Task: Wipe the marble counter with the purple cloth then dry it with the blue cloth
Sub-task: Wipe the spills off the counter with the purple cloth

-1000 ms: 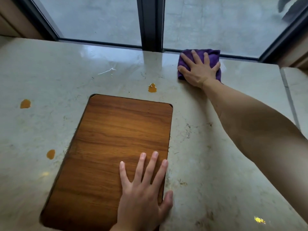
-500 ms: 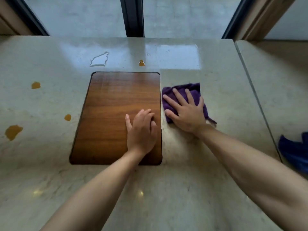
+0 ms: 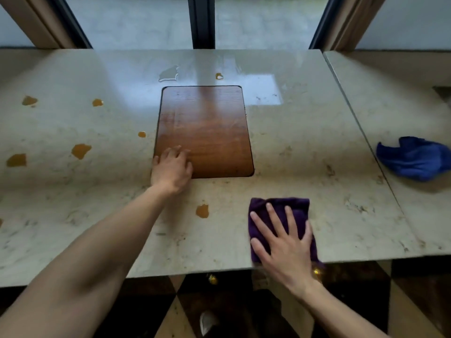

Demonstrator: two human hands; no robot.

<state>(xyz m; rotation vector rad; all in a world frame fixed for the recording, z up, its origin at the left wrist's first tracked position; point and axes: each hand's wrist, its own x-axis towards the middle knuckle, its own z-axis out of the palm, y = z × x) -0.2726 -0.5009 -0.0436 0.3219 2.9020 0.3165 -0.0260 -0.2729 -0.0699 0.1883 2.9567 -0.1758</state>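
The marble counter [image 3: 305, 152] fills the view, pale beige with a glossy sheen. My right hand [image 3: 283, 242] presses flat, fingers spread, on the folded purple cloth [image 3: 295, 206] at the counter's near edge, right of centre. My left hand [image 3: 172, 167] rests on the near left corner of the wooden inlay panel [image 3: 207, 128], fingers loosely bent and holding nothing. The blue cloth [image 3: 412, 158] lies crumpled on the adjoining slab at the far right. Several orange-brown spots mark the counter, one [image 3: 202, 211] just left of the purple cloth, others [image 3: 80, 150] on the left half.
A clear puddle [image 3: 168, 73] and a small orange spot [image 3: 219, 76] lie beyond the wooden panel near the window. A seam [image 3: 361, 132] separates the main slab from the right slab. Window frames [image 3: 202, 20] stand behind. Dark patterned floor [image 3: 219, 308] shows below the near edge.
My right hand has drawn the purple cloth from the window edge, past the panel's right side, to the counter's near edge. My left hand slid left to the panel's near left corner.
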